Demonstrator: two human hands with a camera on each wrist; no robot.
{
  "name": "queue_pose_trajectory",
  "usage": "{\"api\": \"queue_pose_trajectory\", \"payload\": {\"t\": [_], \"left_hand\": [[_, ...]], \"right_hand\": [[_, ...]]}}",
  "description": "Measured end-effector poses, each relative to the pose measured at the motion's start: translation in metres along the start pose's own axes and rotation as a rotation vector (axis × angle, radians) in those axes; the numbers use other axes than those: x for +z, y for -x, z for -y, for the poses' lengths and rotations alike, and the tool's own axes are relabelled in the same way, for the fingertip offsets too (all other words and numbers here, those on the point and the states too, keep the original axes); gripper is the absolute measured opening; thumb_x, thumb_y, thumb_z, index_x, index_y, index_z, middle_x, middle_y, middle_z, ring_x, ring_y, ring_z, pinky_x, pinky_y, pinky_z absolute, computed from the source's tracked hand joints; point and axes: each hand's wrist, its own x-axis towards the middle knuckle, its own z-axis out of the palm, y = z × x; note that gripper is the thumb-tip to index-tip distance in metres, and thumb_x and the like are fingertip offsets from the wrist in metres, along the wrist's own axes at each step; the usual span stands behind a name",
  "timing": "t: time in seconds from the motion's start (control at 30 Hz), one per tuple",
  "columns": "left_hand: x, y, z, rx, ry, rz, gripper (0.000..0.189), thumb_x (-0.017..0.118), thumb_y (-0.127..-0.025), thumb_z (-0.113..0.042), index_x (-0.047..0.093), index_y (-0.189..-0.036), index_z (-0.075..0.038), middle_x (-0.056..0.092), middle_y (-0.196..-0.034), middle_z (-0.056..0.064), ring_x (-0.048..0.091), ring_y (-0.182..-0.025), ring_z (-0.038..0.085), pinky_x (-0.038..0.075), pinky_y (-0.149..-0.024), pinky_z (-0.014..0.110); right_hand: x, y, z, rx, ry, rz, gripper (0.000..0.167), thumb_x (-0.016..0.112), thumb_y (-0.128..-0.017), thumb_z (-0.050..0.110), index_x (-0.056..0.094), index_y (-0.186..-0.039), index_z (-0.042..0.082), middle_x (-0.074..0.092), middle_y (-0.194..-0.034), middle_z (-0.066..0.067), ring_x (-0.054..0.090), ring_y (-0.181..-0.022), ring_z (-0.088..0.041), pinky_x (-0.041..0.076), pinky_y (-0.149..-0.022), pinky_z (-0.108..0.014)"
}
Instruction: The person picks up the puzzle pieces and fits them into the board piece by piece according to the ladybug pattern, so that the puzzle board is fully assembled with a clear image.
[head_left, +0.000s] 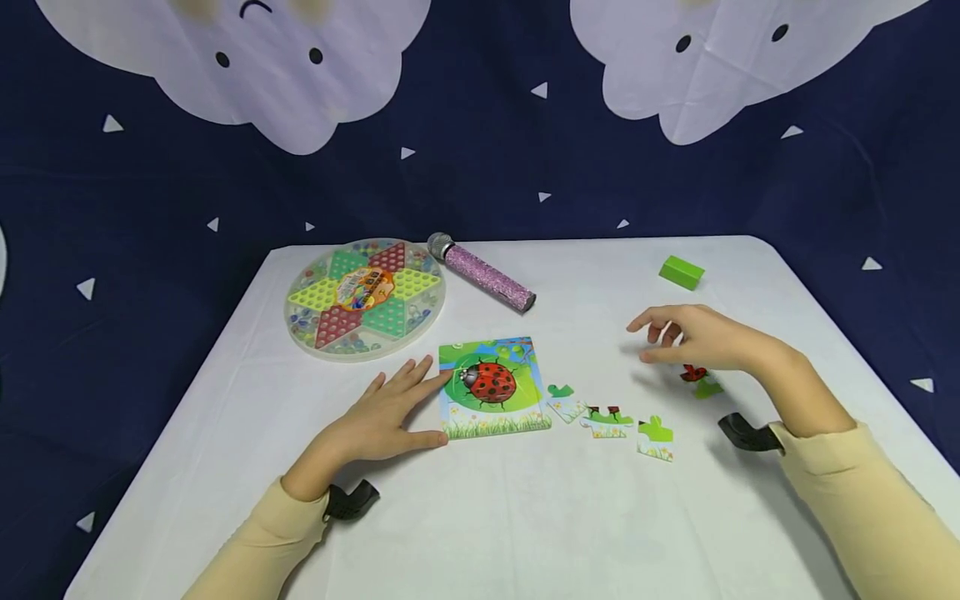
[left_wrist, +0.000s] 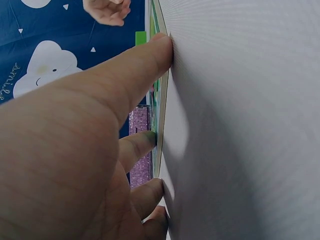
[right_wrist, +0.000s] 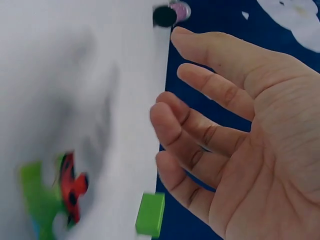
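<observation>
A square ladybug puzzle board [head_left: 491,404] lies on the white table. My left hand [head_left: 378,421] rests at its left side, fingers spread, with thumb and index finger touching the board's edge. In the left wrist view the thumb [left_wrist: 145,57] lies against that edge. My right hand [head_left: 705,335] hovers over the table to the right, fingers loosely bent, holding nothing. Below it lie red and green puzzle pieces [head_left: 705,387], partly hidden in the head view by the hand. Three loose pieces lie right of the board: one flowered piece [head_left: 567,407], a wide piece [head_left: 607,422] and a corner-like piece [head_left: 656,437].
A round Chinese checkers set [head_left: 360,337] with marbles stands at the back left. Beside it lies a glittery pink microphone [head_left: 487,279]. A green block [head_left: 681,272] sits near the back right edge. A dark blue cloth [head_left: 480,192] with clouds hangs behind the table.
</observation>
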Motion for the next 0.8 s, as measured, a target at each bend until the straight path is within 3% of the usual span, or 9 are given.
{"api": "queue_pose_trajectory", "payload": {"t": [0.2, 0.43, 0.8], "left_hand": [[0.001, 0.000, 0.002, 0.003, -0.003, 0.001, 0.091, 0.074, -0.096, -0.060, 0.032, -0.171, -0.031, 0.013, -0.182, 0.011, 0.011, -0.168, 0.042, 0.007, -0.130, 0.076], [-0.001, 0.000, 0.000, 0.002, 0.017, -0.002, 0.091, 0.075, -0.095, -0.058, 0.033, -0.171, -0.030, 0.014, -0.182, 0.011, 0.010, -0.168, 0.042, 0.007, -0.130, 0.076], [0.000, 0.000, 0.001, 0.010, 0.011, -0.008, 0.090, 0.075, -0.096, -0.058, 0.033, -0.170, -0.030, 0.015, -0.181, 0.012, 0.011, -0.168, 0.043, 0.007, -0.129, 0.077]], "right_hand": [[0.000, 0.018, -0.021, 0.088, -0.023, 0.028, 0.049, 0.083, -0.095, 0.034, 0.070, -0.137, 0.013, 0.071, -0.113, -0.004, 0.068, -0.097, -0.014, 0.056, -0.075, -0.027], [0.003, 0.038, -0.041, 0.185, 0.028, 0.064, 0.062, 0.086, -0.091, 0.045, 0.067, -0.138, 0.010, 0.070, -0.106, 0.001, 0.061, -0.086, -0.011, 0.049, -0.071, -0.026], [0.014, 0.053, -0.055, 0.204, 0.024, 0.008, 0.061, 0.089, -0.087, 0.043, 0.066, -0.131, 0.009, 0.061, -0.095, 0.001, 0.051, -0.075, -0.007, 0.042, -0.067, -0.024]]}}
